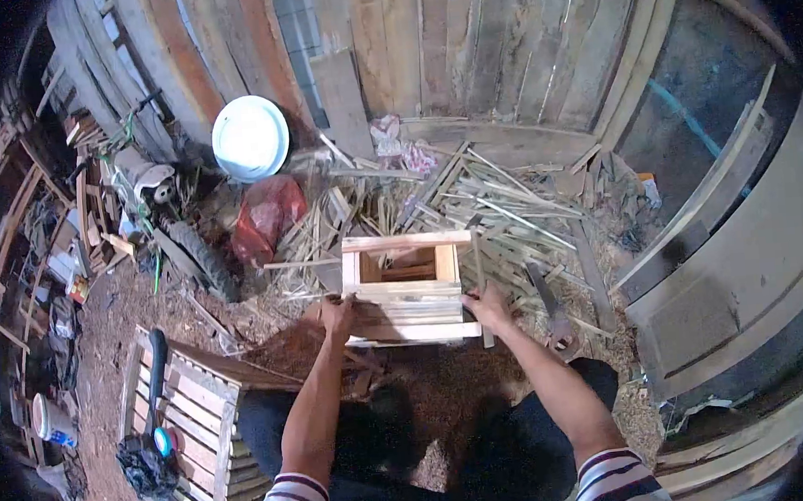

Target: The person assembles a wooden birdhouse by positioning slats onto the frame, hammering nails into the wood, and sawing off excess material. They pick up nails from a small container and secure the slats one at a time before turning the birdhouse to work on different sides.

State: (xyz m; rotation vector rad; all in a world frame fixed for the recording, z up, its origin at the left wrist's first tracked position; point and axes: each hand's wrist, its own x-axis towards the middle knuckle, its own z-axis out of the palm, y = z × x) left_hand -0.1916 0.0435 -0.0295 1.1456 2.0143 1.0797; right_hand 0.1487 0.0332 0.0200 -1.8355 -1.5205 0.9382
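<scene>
A small wooden crate (pixel 404 290) of pale slats is in front of me, between my knees. Part of its upper face is uncovered, and the inside shows through the gap. At its left edge, my left hand (pixel 336 316) is closed on the frame. My right hand (pixel 489 309) is closed at the right side, around a thin wooden slat (pixel 480 262) that runs upright along that edge. The fingertips of this hand touch the crate.
Loose wooden strips (pixel 510 210) are heaped beyond the crate. A slatted crate (pixel 184 405) at my left carries a black-handled tool (pixel 158 361) and a black plastic bag (pixel 145 469). A red bag (pixel 269 218) and a white basin (pixel 250 138) are near the plank wall (pixel 443 52).
</scene>
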